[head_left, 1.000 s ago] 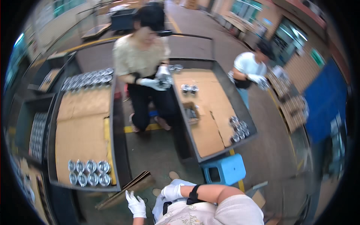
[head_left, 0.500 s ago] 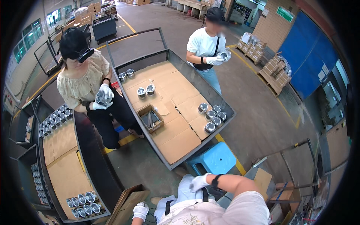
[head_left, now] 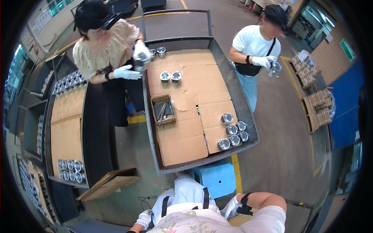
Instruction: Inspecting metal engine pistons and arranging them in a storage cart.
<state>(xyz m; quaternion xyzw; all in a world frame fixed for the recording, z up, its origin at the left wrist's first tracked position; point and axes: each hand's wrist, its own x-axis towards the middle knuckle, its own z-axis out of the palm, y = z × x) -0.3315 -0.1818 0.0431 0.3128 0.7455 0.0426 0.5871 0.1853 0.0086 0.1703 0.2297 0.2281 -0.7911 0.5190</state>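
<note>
My left hand (head_left: 145, 218), in a white glove, hangs beside my left thigh. My right hand (head_left: 232, 206), also gloved, is by my right hip, nearest the blue stool (head_left: 219, 180). Nothing shows in either hand, but their fingers are too small or hidden to read. Ahead of me stands a dark metal cart (head_left: 256, 134) lined with cardboard (head_left: 180, 149). At its near right corner sits a group of shiny piston-like metal cylinders (head_left: 233, 130); a pair of them (head_left: 170, 77) stands farther back. A wooden box (head_left: 163, 110) holding grey bar-shaped pieces lies at the cart's left side.
A co-worker (head_left: 110, 50) at the left and another (head_left: 254, 50) at the right each handle metal cylinders. A second cart (head_left: 67, 124) with rows of cylinders stands left. Folded cardboard (head_left: 110, 182) leans near my left. Strapped carton stacks (head_left: 318, 108) stand at the right.
My view has swung left and closer to the cart. My right hand has moved from over my thigh to my right hip. The left co-worker's hands have parted, one raising a metal cylinder.
</note>
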